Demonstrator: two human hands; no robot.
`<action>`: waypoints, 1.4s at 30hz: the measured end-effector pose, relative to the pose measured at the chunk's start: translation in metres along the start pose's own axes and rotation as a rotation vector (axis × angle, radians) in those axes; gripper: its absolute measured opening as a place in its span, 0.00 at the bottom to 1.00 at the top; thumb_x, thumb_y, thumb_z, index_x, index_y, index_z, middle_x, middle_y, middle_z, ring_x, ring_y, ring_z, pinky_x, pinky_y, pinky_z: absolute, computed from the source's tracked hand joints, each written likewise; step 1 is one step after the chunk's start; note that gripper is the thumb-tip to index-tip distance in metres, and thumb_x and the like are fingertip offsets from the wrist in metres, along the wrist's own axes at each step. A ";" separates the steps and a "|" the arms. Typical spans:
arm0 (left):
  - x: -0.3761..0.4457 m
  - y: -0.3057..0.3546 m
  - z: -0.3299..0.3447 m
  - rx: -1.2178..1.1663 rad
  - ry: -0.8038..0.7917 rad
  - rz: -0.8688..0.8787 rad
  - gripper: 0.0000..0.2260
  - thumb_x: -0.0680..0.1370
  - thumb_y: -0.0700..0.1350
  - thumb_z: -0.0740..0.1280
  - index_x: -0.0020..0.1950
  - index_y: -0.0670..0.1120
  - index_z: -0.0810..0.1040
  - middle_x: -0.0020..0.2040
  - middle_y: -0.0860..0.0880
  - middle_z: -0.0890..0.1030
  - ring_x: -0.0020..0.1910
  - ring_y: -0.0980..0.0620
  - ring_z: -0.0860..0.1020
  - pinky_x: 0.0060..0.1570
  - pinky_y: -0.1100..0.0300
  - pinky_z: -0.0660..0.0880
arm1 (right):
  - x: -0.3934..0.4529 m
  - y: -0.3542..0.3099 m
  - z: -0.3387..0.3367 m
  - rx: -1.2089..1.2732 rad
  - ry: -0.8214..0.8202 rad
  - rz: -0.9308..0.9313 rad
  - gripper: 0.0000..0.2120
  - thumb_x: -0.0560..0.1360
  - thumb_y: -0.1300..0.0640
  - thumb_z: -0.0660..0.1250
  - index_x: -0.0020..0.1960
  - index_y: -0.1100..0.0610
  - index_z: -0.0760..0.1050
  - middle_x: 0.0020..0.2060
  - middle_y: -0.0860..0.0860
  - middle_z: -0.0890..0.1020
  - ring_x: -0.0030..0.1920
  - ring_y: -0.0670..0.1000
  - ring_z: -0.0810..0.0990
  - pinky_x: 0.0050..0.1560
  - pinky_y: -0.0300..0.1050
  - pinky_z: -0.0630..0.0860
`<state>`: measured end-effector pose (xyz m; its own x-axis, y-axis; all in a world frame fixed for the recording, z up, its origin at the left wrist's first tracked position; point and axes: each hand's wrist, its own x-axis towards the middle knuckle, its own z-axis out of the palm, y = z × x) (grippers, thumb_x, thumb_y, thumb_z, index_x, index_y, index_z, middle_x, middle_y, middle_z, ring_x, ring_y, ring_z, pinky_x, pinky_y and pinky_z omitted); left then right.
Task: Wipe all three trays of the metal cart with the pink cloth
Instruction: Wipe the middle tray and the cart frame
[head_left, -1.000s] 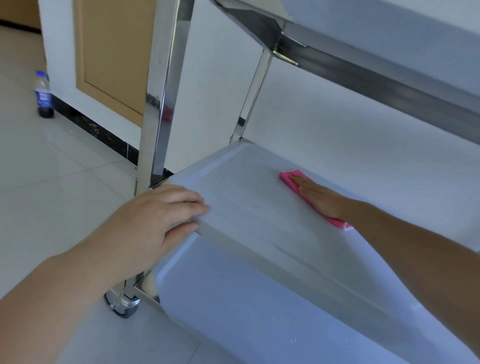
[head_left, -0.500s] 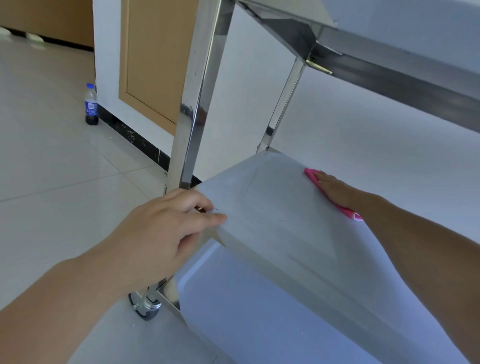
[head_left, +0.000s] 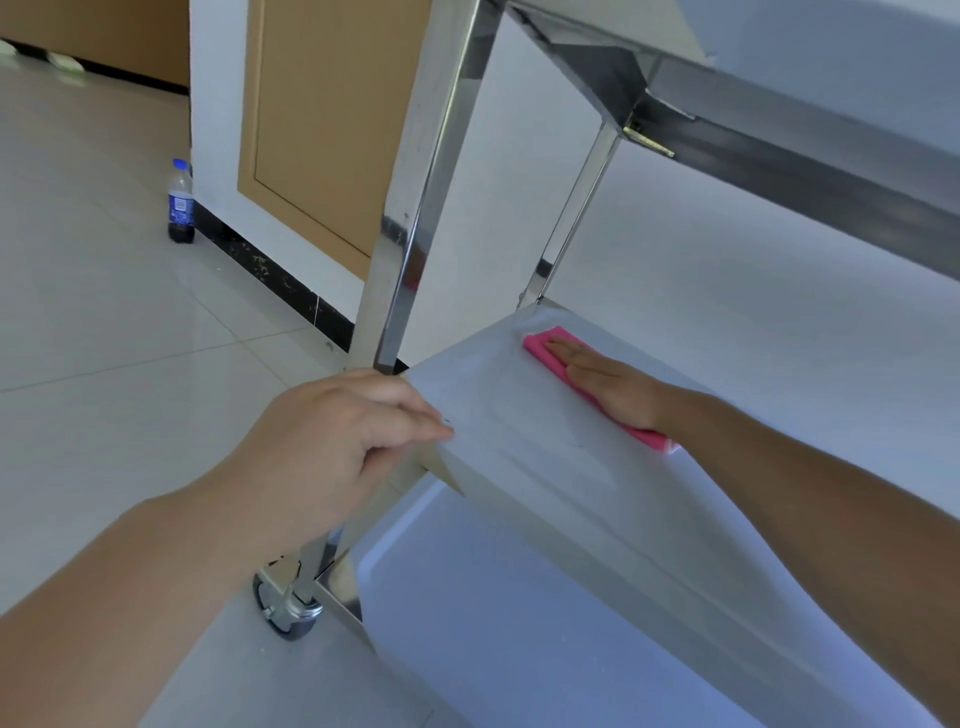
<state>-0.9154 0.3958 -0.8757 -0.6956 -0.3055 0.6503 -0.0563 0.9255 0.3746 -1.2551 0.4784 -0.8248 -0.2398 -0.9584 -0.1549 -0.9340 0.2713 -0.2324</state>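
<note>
The metal cart has a middle tray (head_left: 524, 441) in the centre, a bottom tray (head_left: 493, 623) below it and the top tray's underside (head_left: 779, 135) at the upper right. A pink cloth (head_left: 543, 348) lies flat near the middle tray's far left corner. My right hand (head_left: 602, 382) presses on it with straight fingers, covering most of the cloth. My left hand (head_left: 343, 441) grips the near left corner of the middle tray, fingers curled over its rim beside the front post (head_left: 415, 208).
A cola bottle (head_left: 180, 203) stands on the tiled floor by the black skirting at the left. A white wall with a tan panel (head_left: 311, 130) runs behind the cart. A caster wheel (head_left: 283, 610) sits under the front post.
My right hand has slid the pink cloth across the middle tray toward its far left corner. The view has shifted left and up. My left hand stays on the tray corner.
</note>
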 end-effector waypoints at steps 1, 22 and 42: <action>0.000 0.000 0.000 -0.008 0.008 -0.003 0.15 0.73 0.37 0.69 0.53 0.56 0.83 0.50 0.61 0.81 0.49 0.62 0.76 0.45 0.71 0.69 | 0.005 0.000 -0.001 0.004 0.005 0.015 0.22 0.82 0.50 0.45 0.75 0.44 0.48 0.74 0.38 0.50 0.71 0.35 0.47 0.69 0.36 0.42; -0.004 -0.008 0.011 -0.126 0.117 0.022 0.11 0.72 0.41 0.70 0.52 0.53 0.84 0.49 0.58 0.83 0.46 0.58 0.78 0.46 0.63 0.75 | 0.083 -0.003 -0.012 0.229 0.204 0.158 0.21 0.81 0.47 0.47 0.73 0.43 0.59 0.73 0.43 0.61 0.71 0.44 0.59 0.74 0.47 0.52; -0.015 0.006 0.013 0.019 0.150 0.015 0.10 0.71 0.38 0.72 0.52 0.47 0.83 0.51 0.51 0.81 0.52 0.52 0.77 0.48 0.55 0.78 | -0.028 -0.084 0.028 0.001 0.004 -0.128 0.22 0.82 0.51 0.47 0.75 0.46 0.49 0.74 0.39 0.49 0.70 0.34 0.46 0.68 0.32 0.40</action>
<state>-0.9150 0.4087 -0.8920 -0.5815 -0.3207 0.7477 -0.0612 0.9337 0.3529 -1.1628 0.4855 -0.8275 -0.1200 -0.9855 -0.1200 -0.9567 0.1471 -0.2510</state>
